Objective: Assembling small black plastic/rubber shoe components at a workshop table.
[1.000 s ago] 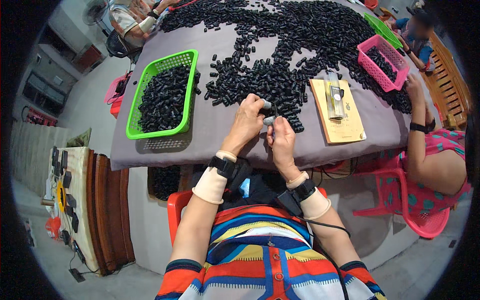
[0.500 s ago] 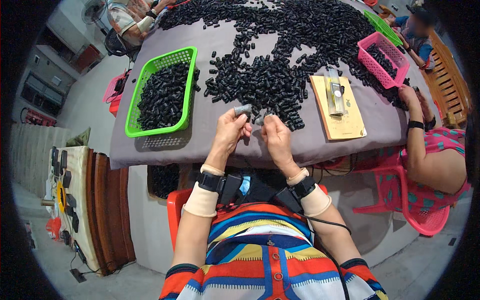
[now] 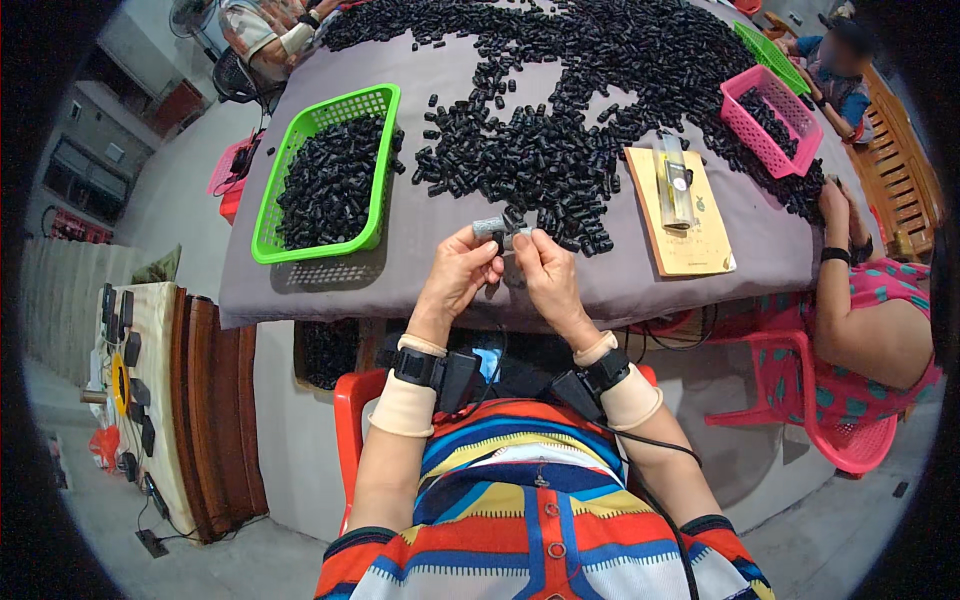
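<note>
My left hand [image 3: 460, 275] and my right hand [image 3: 550, 280] meet just above the front of the table, fingers pinched toward each other. Grey wrappings cover a finger on each hand. Between the fingertips is a small black cylindrical part [image 3: 511, 218], partly hidden by the fingers; both hands appear to grip it. Right beyond them spreads a loose pile of similar black parts [image 3: 540, 165]. To the left stands a bright green basket [image 3: 386, 165] filled with such parts.
A yellow-brown pad [image 3: 700, 255] with a clear plastic case [image 3: 677, 190] on it lies right of the pile. Farther right stand a pink basket [image 3: 775, 165] and another green basket [image 3: 765, 55]. Other people sit around the grey-covered table [image 3: 420, 295], one close on my right.
My hands have come together, and a black part now shows between their fingertips. The person on the right has drawn a hand down from the pink basket's edge.
</note>
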The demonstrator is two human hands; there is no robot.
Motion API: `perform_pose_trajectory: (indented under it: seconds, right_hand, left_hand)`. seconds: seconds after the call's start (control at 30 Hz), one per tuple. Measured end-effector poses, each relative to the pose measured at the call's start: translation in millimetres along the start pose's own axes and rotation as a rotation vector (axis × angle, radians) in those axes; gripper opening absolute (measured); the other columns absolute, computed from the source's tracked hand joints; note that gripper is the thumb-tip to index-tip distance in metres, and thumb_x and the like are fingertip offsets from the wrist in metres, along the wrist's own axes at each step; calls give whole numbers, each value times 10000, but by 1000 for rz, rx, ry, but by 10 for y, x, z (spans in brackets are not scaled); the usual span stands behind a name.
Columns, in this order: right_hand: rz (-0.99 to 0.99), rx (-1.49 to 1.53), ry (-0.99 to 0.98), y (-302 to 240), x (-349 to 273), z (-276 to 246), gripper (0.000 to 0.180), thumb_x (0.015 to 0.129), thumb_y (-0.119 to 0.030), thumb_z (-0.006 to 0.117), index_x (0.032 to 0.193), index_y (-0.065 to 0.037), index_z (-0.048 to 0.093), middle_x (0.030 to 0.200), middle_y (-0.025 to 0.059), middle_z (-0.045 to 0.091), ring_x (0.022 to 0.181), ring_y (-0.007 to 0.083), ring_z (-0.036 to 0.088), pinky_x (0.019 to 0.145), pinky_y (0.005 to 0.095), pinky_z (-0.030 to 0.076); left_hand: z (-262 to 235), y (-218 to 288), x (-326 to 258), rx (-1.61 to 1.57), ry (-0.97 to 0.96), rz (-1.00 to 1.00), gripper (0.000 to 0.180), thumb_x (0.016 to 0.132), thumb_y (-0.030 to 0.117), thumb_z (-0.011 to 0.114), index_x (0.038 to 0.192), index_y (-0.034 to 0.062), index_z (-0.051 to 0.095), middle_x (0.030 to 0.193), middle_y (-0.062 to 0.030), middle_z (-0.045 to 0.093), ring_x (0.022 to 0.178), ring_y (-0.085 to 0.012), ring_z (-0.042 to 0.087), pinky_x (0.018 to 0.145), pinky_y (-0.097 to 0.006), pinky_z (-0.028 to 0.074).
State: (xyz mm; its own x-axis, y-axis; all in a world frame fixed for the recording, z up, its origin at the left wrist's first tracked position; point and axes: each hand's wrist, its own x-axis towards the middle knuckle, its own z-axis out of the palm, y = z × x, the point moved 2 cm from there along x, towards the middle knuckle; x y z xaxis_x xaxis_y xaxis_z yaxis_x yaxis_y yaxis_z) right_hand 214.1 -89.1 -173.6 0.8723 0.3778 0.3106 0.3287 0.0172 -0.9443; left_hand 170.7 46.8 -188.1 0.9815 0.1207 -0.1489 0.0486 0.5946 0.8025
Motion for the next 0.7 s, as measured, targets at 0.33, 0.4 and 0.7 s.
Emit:
perform_pose_trajectory:
  seconds: [0.33,0.4,0.7]
  right_hand:
    - [50,7,29,67,9,-22,329,912,-237,508,691,-1,450,533,34,413,530,65,352,456,279,323]
    - [47,-3,23,63,13,-24,326,909,-228,512,688,0,441,531,45,403,529,74,342,453,290,319]
    - [-25,-46,24,10,-2,3,311,884,-194,540,670,10,445,542,118,431,484,135,359,453,319,334]
  left_hand:
    - [-62,3,-26,-137,-15,9,233,838,12,545,1071,20,556,857,-79,601,675,-142,567,571,-234,470]
    - [-39,11,-35,-180,17,1,170,832,8,549,1000,11,572,824,-82,600,638,-148,567,537,-252,469]
    - [-103,-9,-31,-182,-50,17,243,828,29,563,1071,17,562,867,-66,606,675,-127,547,582,-235,459]
